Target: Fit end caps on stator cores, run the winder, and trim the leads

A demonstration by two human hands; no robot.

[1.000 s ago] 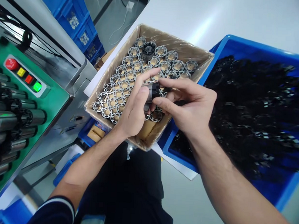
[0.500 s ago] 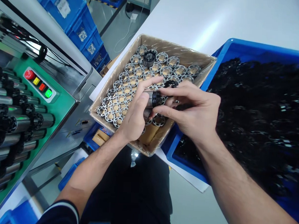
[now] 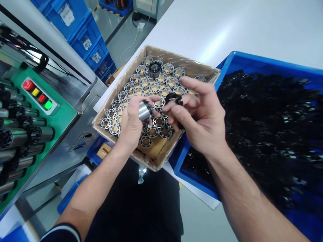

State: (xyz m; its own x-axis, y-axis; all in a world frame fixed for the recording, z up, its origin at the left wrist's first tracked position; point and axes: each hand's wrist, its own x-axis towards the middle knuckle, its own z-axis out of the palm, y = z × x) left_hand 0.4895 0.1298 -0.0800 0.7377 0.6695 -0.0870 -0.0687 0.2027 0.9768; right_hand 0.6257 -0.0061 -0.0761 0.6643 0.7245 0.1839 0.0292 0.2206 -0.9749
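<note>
My left hand (image 3: 132, 121) is closed round a shiny metal stator core (image 3: 144, 111), which has a black plastic ring on its right end. Between the fingers of my right hand (image 3: 204, 117) is a black plastic end ring (image 3: 174, 97), just right of the core and apart from it. A second dark piece shows partly under the right fingers. Both hands are above a cardboard box (image 3: 203, 66) lined with clear film. Rows of upright metal cores (image 3: 154, 87) stand in it, and a black-ringed core (image 3: 155, 68) sits at the far side.
To the right, a blue bin (image 3: 234, 56) holds a heap of black plastic parts (image 3: 262, 117). At left, cores with black ends (image 3: 15, 137) lie on a green machine top beside a button panel (image 3: 40, 92). Stacked blue crates (image 3: 82, 37) stand beyond the white table (image 3: 196, 27).
My hands have moved apart: the left, with the core, has shifted left, and the right index finger has lifted. The black end ring now shows separately in my right fingers. The view has shifted slightly.
</note>
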